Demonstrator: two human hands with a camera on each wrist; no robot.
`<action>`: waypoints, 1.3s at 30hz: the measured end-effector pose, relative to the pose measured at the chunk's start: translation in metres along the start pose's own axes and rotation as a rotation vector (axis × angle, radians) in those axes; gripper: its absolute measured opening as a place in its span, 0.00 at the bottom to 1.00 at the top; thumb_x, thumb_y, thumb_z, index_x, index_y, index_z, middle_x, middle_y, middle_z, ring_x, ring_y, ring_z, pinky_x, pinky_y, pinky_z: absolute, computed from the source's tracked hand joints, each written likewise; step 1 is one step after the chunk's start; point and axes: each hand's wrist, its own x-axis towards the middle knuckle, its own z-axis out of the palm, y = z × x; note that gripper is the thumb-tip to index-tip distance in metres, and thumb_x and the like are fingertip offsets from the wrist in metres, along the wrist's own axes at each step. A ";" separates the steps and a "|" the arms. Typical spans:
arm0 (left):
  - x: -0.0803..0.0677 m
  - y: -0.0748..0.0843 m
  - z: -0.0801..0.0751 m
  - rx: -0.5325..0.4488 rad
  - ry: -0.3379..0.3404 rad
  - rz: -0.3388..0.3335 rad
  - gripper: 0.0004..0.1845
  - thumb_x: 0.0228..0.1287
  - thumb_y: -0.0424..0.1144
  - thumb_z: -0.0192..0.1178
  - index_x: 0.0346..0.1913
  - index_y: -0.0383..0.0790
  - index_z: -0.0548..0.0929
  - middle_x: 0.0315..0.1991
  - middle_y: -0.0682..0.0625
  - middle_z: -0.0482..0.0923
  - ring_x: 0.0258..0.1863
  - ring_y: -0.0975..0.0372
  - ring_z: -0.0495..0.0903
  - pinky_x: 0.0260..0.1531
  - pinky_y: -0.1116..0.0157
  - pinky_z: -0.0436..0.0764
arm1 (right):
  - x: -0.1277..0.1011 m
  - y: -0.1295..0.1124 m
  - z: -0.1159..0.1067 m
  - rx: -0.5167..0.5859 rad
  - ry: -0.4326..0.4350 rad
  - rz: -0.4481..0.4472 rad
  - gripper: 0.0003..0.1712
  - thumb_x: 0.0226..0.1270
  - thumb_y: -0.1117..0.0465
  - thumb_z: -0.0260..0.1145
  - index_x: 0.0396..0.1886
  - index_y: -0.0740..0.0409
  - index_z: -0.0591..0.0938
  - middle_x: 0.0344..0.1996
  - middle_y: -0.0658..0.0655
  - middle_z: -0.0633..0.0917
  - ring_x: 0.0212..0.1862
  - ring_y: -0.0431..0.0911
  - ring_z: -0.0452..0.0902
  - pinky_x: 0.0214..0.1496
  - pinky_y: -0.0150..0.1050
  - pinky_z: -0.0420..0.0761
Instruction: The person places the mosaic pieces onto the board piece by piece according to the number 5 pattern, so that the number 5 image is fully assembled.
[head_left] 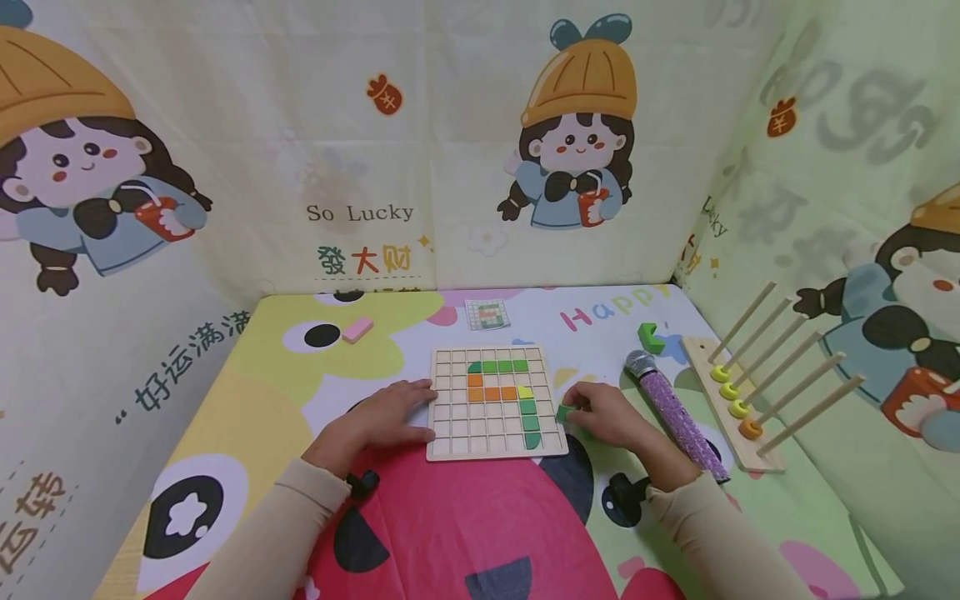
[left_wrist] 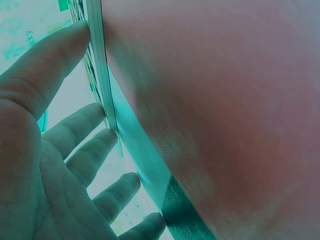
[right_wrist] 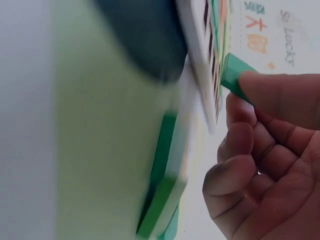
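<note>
Square wooden grid puzzle board (head_left: 497, 446) sits centre of cartoon-print table cover (head_left: 247, 392), partly filled with orange and green tiles. Left hand (head_left: 390, 417) flat, fingers straight, fingertips (left_wrist: 82, 32) pressing board's left edge. Right hand (head_left: 607, 414) curled, pinching small green block piece (head_left: 563, 412) just beside board's right edge. Right of it: purple glitter microphone (head_left: 675, 412), wooden peg rack (head_left: 738, 408). Far: pattern card (head_left: 487, 313), pink eraser (head_left: 357, 329).

Matt wooden grid board (head_left: 495, 402)
</note>
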 end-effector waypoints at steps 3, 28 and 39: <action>0.000 0.000 0.000 0.006 0.001 0.009 0.42 0.60 0.56 0.72 0.75 0.46 0.73 0.78 0.44 0.65 0.77 0.45 0.63 0.74 0.43 0.68 | 0.002 -0.011 0.004 0.068 -0.031 0.011 0.04 0.68 0.65 0.68 0.41 0.56 0.85 0.32 0.49 0.83 0.35 0.42 0.74 0.38 0.38 0.76; 0.001 -0.001 0.000 0.012 0.007 0.005 0.42 0.59 0.57 0.72 0.75 0.46 0.73 0.78 0.45 0.65 0.78 0.45 0.63 0.74 0.43 0.67 | 0.013 -0.062 0.044 0.031 -0.135 -0.104 0.05 0.67 0.66 0.69 0.34 0.52 0.83 0.26 0.43 0.80 0.32 0.38 0.75 0.37 0.33 0.76; 0.000 0.000 0.000 0.018 0.006 0.001 0.42 0.59 0.57 0.72 0.75 0.47 0.73 0.78 0.45 0.65 0.78 0.45 0.63 0.74 0.43 0.67 | 0.008 -0.069 0.046 -0.042 -0.098 -0.164 0.06 0.65 0.68 0.68 0.31 0.53 0.83 0.23 0.43 0.80 0.28 0.35 0.73 0.34 0.34 0.76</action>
